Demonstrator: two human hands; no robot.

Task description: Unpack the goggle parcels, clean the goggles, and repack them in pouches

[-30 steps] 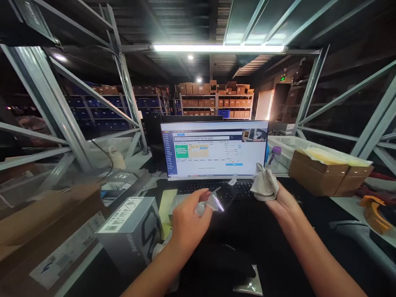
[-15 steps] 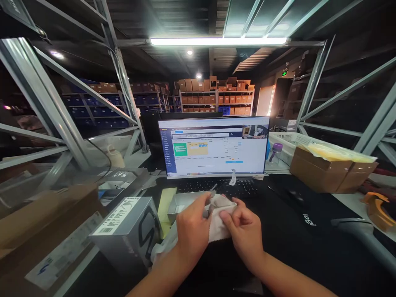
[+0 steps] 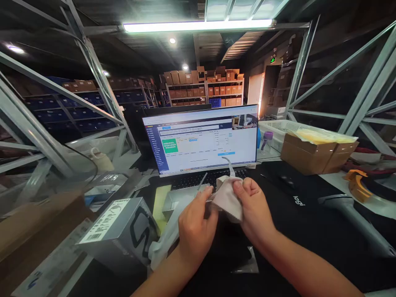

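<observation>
Over the dark desk mat, my left hand (image 3: pixel 196 222) pinches what looks like a pair of glasses, mostly covered. Two thin pale arms stick up from it, one a curved arm (image 3: pixel 229 166). My right hand (image 3: pixel 255 206) is closed on a light grey cloth (image 3: pixel 228 200) with a zigzag edge, pressed against the glasses. Left of my hands lie an open grey box (image 3: pixel 173 204), a yellow sheet (image 3: pixel 161 202) and a whitish translucent wrapper (image 3: pixel 168 237). A larger grey printed box (image 3: pixel 123 235) stands beside them.
Behind my hands stand a keyboard (image 3: pixel 185 179) and a lit monitor (image 3: pixel 201 142). On the right are a mouse (image 3: pixel 287 181), a handheld scanner (image 3: pixel 355 218), a tape dispenser (image 3: pixel 359 185) and a cardboard box (image 3: pixel 309 154). A small clear bag (image 3: pixel 249 264) lies in front; a large carton (image 3: pixel 40 235) is at left.
My right hand has turned and shifted slightly right with the cloth, which now hangs lower. The glasses' arms show higher. The whole view has tilted and swung to the right.
</observation>
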